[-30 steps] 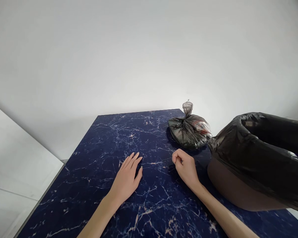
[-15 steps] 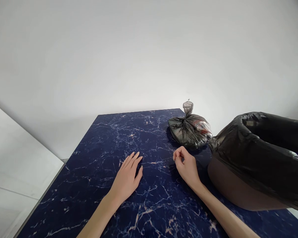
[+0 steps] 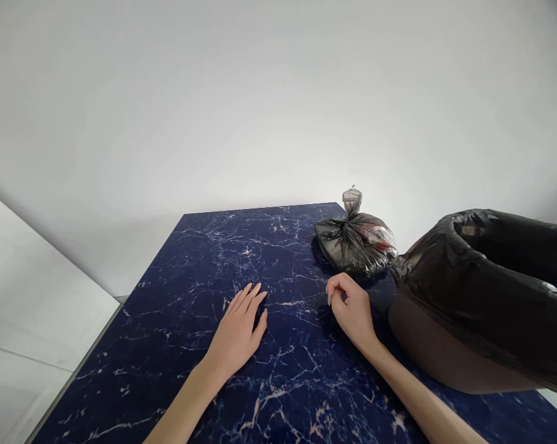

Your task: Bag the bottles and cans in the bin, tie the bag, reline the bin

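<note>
My left hand (image 3: pixel 238 330) lies flat, palm down, on the dark blue marble-patterned table (image 3: pixel 204 259), its fingers stretched out and the thumb apart. To the right, my right hand (image 3: pixel 353 310) is loosely closed, fingers curled in towards the thumb. A small gap shows between thumb and forefinger, and I see nothing held there. Just beyond my right hand sits a knotted, see-through black plastic bag (image 3: pixel 354 246) with red and pale contents that I cannot make out. Right of that hand stands a brown bin (image 3: pixel 445 351) with a black bin liner (image 3: pixel 486 296) folded over its rim.
A pale wall (image 3: pixel 259 111) rises behind the table. At the left, lower down, is a white panelled surface (image 3: pixel 37 302) with a small dark spot near the frame's edge. The bin takes up the table's right side, with its opening facing up.
My right hand has shifted very slightly to the right, with its fingers curled a little more. My left hand, the knotted bag and the bin stay where they were.
</note>
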Demonstrator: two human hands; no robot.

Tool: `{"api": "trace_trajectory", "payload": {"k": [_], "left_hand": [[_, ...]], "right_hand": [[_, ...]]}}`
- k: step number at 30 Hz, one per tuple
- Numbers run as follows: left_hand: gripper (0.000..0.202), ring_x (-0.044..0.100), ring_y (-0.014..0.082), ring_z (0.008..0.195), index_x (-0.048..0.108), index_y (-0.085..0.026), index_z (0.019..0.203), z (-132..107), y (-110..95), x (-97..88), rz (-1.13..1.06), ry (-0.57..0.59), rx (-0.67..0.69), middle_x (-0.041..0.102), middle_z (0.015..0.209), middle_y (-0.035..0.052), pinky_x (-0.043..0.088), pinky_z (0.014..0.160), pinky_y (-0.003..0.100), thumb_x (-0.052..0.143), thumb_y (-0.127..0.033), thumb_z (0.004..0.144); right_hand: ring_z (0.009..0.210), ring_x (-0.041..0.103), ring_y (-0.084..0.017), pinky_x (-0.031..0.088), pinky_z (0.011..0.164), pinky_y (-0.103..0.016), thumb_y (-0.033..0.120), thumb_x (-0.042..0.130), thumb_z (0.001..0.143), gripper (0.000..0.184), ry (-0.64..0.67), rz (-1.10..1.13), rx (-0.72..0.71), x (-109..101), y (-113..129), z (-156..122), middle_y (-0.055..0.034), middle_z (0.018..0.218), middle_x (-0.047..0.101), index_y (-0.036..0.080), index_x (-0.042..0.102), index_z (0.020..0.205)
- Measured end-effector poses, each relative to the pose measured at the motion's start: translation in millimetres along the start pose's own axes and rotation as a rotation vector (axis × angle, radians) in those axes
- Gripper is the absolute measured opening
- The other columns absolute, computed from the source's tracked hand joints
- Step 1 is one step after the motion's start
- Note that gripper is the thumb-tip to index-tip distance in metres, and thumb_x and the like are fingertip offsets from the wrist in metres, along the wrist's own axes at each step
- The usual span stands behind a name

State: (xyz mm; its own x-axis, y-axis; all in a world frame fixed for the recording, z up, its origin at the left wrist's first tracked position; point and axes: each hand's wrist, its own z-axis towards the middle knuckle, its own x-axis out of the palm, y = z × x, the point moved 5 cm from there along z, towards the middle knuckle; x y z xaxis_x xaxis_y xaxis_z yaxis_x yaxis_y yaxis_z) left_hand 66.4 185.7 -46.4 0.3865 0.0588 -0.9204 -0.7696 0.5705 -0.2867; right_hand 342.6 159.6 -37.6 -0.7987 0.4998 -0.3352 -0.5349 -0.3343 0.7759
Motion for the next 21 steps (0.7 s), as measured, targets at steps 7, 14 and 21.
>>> {"api": "trace_trajectory", "payload": {"k": [7, 14, 21], "left_hand": [[0.049, 0.037, 0.0348, 0.163, 0.054, -0.028, 0.16, 0.0, 0.0, 1.5, 0.008, -0.01, 0.006, 0.048, 0.173, 0.0063, 0.038, 0.132, 0.063, 0.043, -0.045, 0.116], [0.049, 0.037, 0.0347, 0.164, 0.054, -0.027, 0.16, 0.2, -0.4, 1.6, 0.013, -0.005, 0.006, 0.047, 0.173, 0.0066, 0.037, 0.132, 0.063, 0.043, -0.044, 0.116], [0.052, 0.036, 0.0351, 0.164, 0.053, -0.024, 0.161, 0.6, -1.3, 2.7, 0.022, 0.017, -0.005, 0.045, 0.174, 0.0073, 0.036, 0.133, 0.062, 0.041, -0.045, 0.116]], "right_hand": [[0.066, 0.056, -0.016, 0.041, 0.066, -0.029, 0.01, 0.043, 0.086, 0.02, -0.027, -0.004, 0.011, -4.0, -1.8, 3.4, 0.0024, 0.073, 0.058, 0.025, 0.051, 0.075], [0.062, 0.056, -0.015, 0.041, 0.06, -0.027, 0.017, 0.045, 0.094, 0.019, -0.068, -0.074, 0.005, -8.9, -5.9, 5.6, 0.0027, 0.073, 0.061, 0.026, 0.044, 0.077], [0.117, 0.066, -0.028, 0.053, 0.102, -0.046, 0.018, 0.046, 0.096, 0.03, -0.131, -0.305, -0.085, -16.9, -7.2, 10.6, -0.0108, 0.122, 0.071, 0.024, 0.069, 0.114]]}}
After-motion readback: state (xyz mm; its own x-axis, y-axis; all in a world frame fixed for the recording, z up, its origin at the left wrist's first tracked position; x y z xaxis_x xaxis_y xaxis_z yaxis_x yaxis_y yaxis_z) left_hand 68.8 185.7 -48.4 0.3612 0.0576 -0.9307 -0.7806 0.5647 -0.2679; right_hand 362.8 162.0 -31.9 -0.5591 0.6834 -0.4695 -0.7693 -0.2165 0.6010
